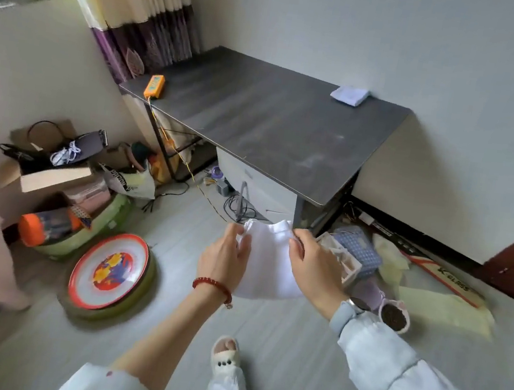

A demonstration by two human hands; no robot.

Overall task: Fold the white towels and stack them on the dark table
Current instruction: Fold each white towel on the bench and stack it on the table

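1. Your left hand [226, 258] pinches the upper left corner of a white towel [269, 262], fingers curled on its edge.
2. Your right hand [312, 262] grips the upper right corner.
3. The towel hangs between them in the air, in front of the dark surface [259, 119].
4. A folded towel [350, 94] lies at the surface's far right corner, possibly more than one stacked.
5. An orange device [154, 86] sits at its left end.

The desk [269, 123] stands against the wall. A folded towel [350, 95] lies on its far right corner, a device [154, 86] on its left edge. Before the desk, both hands hold a towel [269, 262] between them above the floor; a plate [109, 273] lies left.
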